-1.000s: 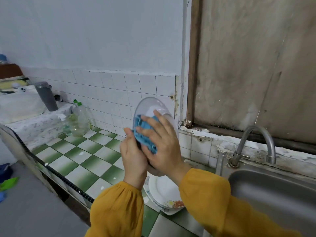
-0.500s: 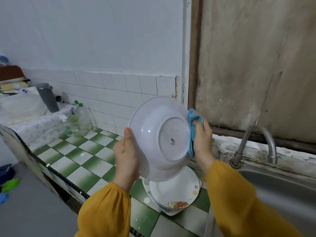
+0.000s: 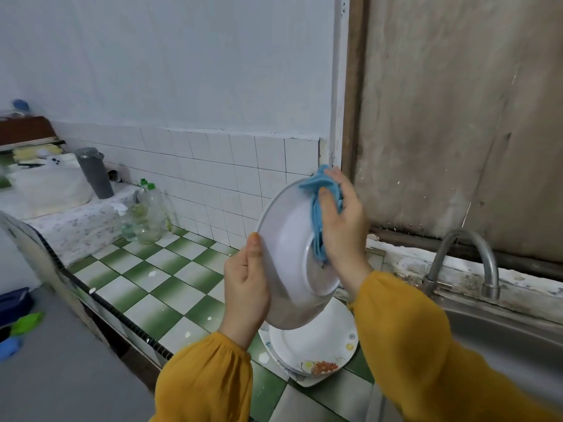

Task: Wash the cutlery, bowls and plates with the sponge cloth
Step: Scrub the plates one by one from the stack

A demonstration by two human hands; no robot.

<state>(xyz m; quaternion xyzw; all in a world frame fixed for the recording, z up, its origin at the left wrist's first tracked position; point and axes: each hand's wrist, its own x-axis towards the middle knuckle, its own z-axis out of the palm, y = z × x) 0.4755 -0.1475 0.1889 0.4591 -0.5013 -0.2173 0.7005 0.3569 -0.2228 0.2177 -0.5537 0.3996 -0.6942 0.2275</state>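
Note:
A white bowl (image 3: 286,254) is held up on edge in front of me, its underside turned toward the camera. My left hand (image 3: 246,287) grips its lower left rim, thumb on the outside. My right hand (image 3: 341,226) holds a blue sponge cloth (image 3: 320,205) bunched against the bowl's base and upper rim. Under the bowl, a stack of white plates (image 3: 316,351) with a flower print lies on the green-and-white tiled counter (image 3: 170,287).
A steel sink (image 3: 502,339) with a curved tap (image 3: 469,257) is at the right. Clear bottles with green caps (image 3: 146,208) and a grey tumbler (image 3: 94,173) stand at the back left by the tiled wall. The counter's front edge runs diagonally at the lower left.
My right hand slid the cloth from the bowl's right edge onto its base and top rim. The bowl has tilted more edge-on and shifted right.

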